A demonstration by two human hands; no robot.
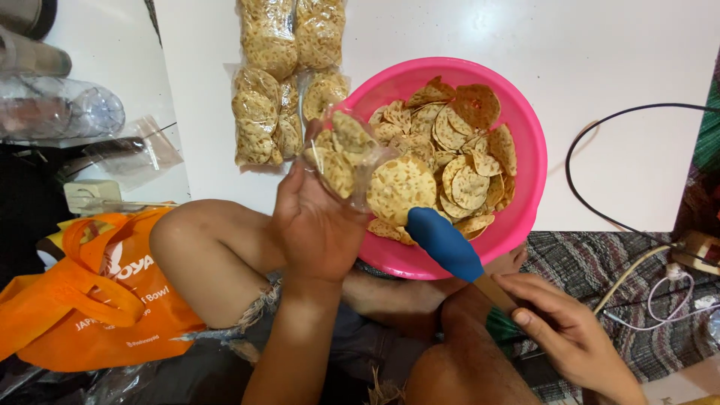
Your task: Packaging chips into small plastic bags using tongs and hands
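Clear plastic bag [346, 159] of round crackers is held in the left hand [315, 225] at the pink bowl [525, 142] rim; a blue-headed spatula [444, 241] is clasped in the right hand [566, 334], its grip closed on the handle.

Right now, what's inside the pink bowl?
The pink bowl holds round, flat speckled crackers. The left hand lifts a clear bag of crackers over its rim, hiding some. The bowl's bottom is covered.

Probably a home: a person sits on a woven floor mat [600, 255], with an orange shopping bag [90, 300] at left and cables [600, 150] at right.
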